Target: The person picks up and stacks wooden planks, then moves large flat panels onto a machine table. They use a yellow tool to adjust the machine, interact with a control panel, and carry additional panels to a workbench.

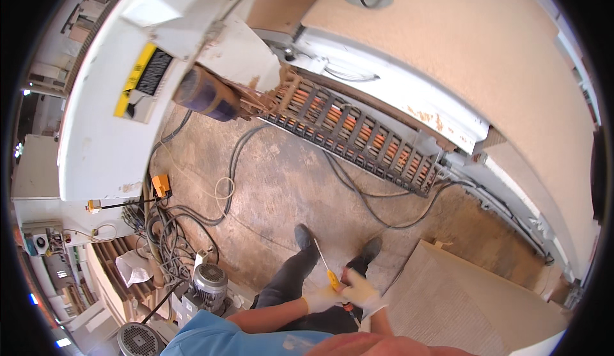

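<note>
Both my hands are gloved in pale, off-white work gloves and sit close together in front of my body at the lower middle. My left hand (322,299) is closed round a screwdriver with a yellow handle (332,280). Its long thin shaft points away toward my shoes. Just below the fingers, a red-orange handle (347,307) with a thin shaft points back toward me; whether it is a second tool I cannot tell. My right hand (363,292) is right beside these handles, its fingers blurred and partly hidden.
A cable chain (352,132) filled with orange cables runs along the white machine ahead. Black cables (236,164) loop over the floor and tangle at left, near a grey electric motor (210,280). A large flat panel (441,298) is at my right. A white machine cover (109,145) stands left.
</note>
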A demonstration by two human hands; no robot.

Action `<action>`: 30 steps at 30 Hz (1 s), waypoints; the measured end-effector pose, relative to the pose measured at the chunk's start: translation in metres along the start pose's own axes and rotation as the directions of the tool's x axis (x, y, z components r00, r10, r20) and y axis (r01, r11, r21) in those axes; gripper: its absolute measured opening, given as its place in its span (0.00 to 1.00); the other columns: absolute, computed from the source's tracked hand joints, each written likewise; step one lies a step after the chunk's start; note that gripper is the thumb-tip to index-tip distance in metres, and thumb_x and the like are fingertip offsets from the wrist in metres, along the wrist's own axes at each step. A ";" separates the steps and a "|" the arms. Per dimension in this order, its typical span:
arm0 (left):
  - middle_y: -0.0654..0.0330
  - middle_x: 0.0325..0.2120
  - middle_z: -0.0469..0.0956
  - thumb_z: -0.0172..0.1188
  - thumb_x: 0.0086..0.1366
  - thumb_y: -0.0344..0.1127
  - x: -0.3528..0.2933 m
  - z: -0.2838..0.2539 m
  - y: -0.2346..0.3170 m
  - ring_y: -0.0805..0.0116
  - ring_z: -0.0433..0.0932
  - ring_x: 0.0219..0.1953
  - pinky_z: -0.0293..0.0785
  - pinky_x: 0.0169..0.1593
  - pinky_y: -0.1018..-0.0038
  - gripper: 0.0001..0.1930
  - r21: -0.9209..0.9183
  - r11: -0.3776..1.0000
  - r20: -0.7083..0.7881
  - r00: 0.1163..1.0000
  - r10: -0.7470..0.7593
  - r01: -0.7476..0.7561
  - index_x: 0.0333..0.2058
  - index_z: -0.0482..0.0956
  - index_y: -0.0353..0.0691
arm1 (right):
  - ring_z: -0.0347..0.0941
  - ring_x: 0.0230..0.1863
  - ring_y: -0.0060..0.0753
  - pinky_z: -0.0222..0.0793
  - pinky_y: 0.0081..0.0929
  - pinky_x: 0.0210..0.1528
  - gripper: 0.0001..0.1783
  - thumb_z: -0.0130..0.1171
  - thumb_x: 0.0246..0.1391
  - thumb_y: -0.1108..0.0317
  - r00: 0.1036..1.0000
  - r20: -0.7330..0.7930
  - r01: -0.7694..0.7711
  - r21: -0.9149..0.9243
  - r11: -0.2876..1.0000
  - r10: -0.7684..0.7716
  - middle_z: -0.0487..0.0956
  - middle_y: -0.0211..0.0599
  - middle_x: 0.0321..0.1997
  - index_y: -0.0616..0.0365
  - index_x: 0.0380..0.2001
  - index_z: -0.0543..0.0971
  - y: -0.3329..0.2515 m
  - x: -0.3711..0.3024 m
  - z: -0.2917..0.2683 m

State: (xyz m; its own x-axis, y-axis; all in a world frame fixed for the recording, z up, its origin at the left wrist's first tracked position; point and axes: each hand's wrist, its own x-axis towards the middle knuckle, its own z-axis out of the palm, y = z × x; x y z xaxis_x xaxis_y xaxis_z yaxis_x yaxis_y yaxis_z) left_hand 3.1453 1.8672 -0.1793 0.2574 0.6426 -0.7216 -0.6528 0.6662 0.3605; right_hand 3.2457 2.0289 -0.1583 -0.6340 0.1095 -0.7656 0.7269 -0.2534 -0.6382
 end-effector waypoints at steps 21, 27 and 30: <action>0.52 0.46 0.82 0.59 0.64 0.20 -0.417 -0.141 0.340 0.60 0.81 0.50 0.77 0.53 0.67 0.11 0.980 0.192 -0.197 -0.101 0.975 -0.050 0.45 0.83 0.31 | 0.78 0.46 0.71 0.72 0.60 0.48 0.28 0.46 0.71 0.43 0.441 -0.867 0.052 -0.235 0.971 -0.233 0.83 0.63 0.42 0.60 0.46 0.79 -0.283 0.208 0.014; 0.38 0.57 0.74 0.53 0.68 0.21 -0.490 -0.187 0.444 0.42 0.71 0.63 0.67 0.67 0.54 0.15 0.862 0.237 0.108 -0.618 0.779 0.449 0.52 0.77 0.21 | 0.82 0.43 0.61 0.75 0.49 0.42 0.22 0.50 0.70 0.50 0.574 -0.783 0.230 -0.123 0.965 -0.237 0.83 0.58 0.39 0.60 0.49 0.78 -0.333 0.302 -0.029; 0.37 0.56 0.75 0.57 0.67 0.26 -0.497 -0.223 0.485 0.37 0.69 0.65 0.64 0.68 0.50 0.16 0.811 0.224 0.137 -0.548 0.825 0.540 0.51 0.79 0.25 | 0.77 0.37 0.38 0.73 0.38 0.45 0.22 0.50 0.72 0.54 0.730 -0.675 0.366 0.250 0.897 -0.110 0.83 0.40 0.37 0.62 0.52 0.77 -0.371 0.342 -0.043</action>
State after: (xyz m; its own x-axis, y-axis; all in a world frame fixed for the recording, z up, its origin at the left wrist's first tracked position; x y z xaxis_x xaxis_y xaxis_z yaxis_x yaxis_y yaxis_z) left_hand 2.5413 1.7869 0.2221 -0.5818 0.2492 0.7742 0.5706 0.8033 0.1703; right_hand 2.7705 2.2015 -0.1871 -0.3644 0.7563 -0.5433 0.3539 -0.4271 -0.8320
